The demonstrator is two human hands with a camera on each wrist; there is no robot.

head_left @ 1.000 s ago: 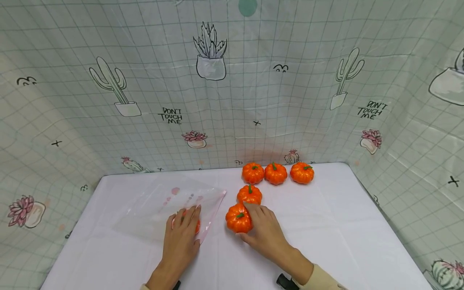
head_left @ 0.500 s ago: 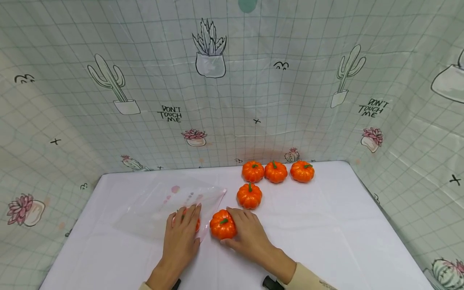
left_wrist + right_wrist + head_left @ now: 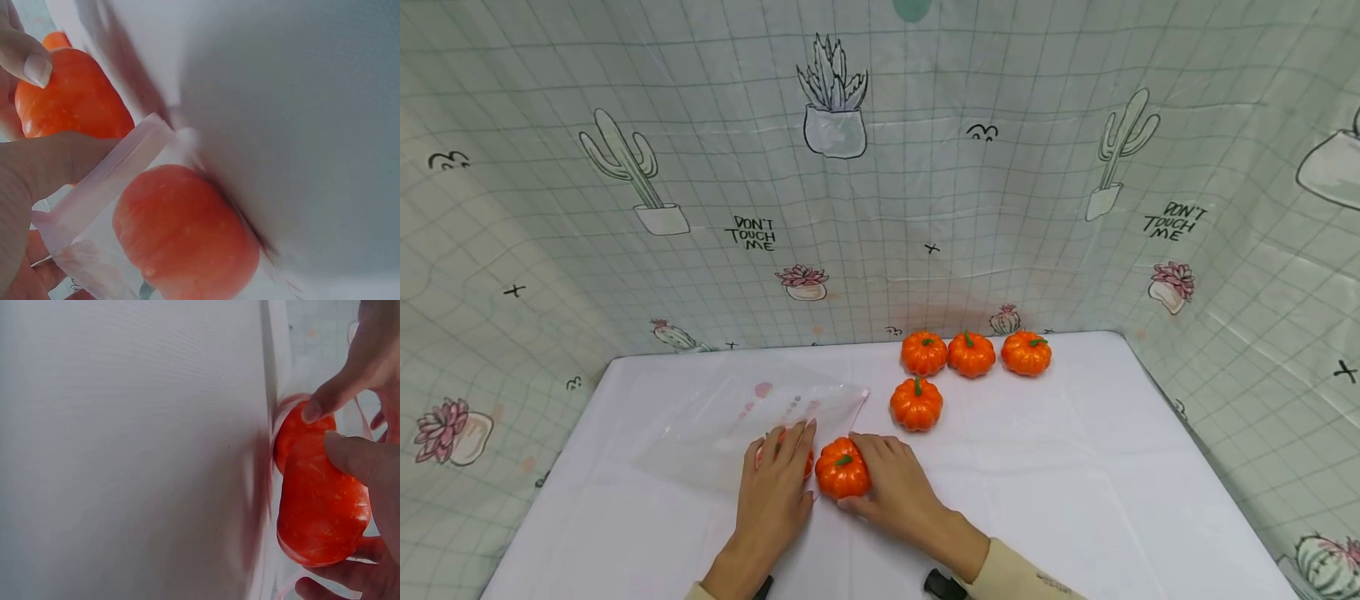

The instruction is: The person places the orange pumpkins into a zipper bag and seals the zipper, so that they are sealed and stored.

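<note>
As the left hand point(image 3: 773, 493) curves over the clear bag point(image 3: 711, 425) and the bagged pumpkin point(image 3: 187, 231), probably to steady the mouth point(image 3: 103, 178), the right hand point(image 3: 893, 483) pinches an orange pumpkin point(image 3: 841, 473) from the right at that mouth, apparently for alignment; four loose pumpkins point(image 3: 971, 357) sit farther off.

Gridded curtain point(image 3: 1037, 225), printed cacti point(image 3: 628, 160), lettering point(image 3: 754, 234); white-covered table point(image 3: 1045, 483)

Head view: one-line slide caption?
Right hand holds an orange pumpkin at a pink-edged clear bag; left hand lies over another pumpkin inside it.
</note>
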